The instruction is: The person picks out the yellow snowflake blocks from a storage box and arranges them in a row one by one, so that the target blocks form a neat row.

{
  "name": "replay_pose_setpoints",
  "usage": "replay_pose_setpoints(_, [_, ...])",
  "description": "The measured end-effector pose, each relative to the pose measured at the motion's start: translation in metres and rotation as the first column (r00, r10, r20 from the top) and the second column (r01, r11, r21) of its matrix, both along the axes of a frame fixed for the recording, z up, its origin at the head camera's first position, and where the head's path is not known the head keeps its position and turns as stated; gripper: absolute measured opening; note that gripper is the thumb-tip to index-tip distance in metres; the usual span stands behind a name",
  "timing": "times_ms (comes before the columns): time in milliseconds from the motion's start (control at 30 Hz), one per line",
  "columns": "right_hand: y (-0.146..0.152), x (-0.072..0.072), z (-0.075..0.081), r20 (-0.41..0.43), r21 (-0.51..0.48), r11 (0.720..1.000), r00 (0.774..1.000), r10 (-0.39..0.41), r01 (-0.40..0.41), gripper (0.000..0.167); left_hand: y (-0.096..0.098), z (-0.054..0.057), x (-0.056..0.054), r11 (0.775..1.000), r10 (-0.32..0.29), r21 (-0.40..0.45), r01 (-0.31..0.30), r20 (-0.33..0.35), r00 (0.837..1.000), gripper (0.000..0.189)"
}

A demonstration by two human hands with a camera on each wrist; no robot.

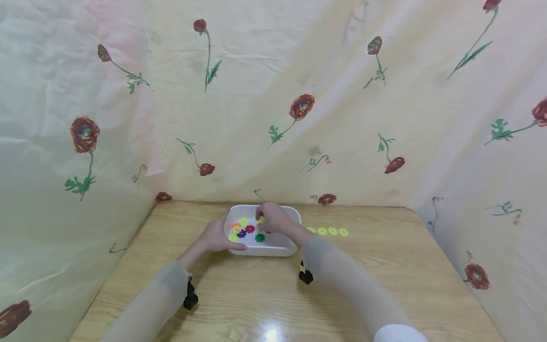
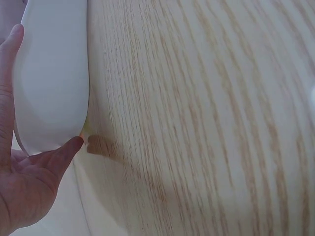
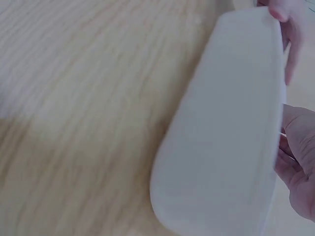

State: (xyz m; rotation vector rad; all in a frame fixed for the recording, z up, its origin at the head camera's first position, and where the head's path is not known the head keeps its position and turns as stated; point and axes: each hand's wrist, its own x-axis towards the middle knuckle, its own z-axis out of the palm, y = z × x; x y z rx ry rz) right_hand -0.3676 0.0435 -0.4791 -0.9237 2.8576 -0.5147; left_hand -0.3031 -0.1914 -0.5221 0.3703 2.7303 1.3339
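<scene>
Left hand grips left end of white plastic tray, thumb along near side, fingers round the end. Right hand inside tray, fingers curled down, gap narrow; yellow flower-shaped piece right at its fingertips, can't tell if pinched or only touched. Green flower-shaped piece just nearer the person than those fingertips; red flower-shaped piece to their left. Purple flower-shaped piece farther left, beside an orange and yellow cluster close to left hand. Row of yellow flower-shaped pieces right of right hand, outside tray, on wood-grain table.
</scene>
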Motion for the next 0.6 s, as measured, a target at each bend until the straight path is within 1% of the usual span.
replay_pose_setpoints(133, [0.013,-0.003,0.009,-0.002,-0.028,0.999,1.0,-0.022,0.021,0.019,0.001,0.002,0.001,1.0,0.012,-0.014,-0.012,0.0,1.0,0.137])
replay_pose_setpoints(267, [0.028,-0.008,0.014,-0.056,-0.056,0.998,0.998,-0.028,0.025,0.018,0.002,0.003,0.001,1.0,0.015,-0.011,-0.015,0.0,1.0,0.135])
replay_pose_setpoints(400, [0.044,-0.014,0.017,-0.127,-0.059,0.998,0.992,-0.026,0.018,0.015,0.002,0.002,0.001,1.0,0.017,-0.015,-0.017,0.006,1.0,0.135])
replay_pose_setpoints(533, [0.06,-0.017,0.023,-0.16,-0.054,0.998,0.986,-0.04,0.032,0.016,0.001,0.0,0.0,1.0,0.015,-0.021,-0.015,-0.003,1.0,0.135])
replay_pose_setpoints(600, [0.066,-0.019,0.027,-0.16,-0.056,0.997,0.986,-0.054,0.046,0.017,0.0,-0.001,0.0,1.0,0.013,-0.026,-0.013,-0.01,1.0,0.136])
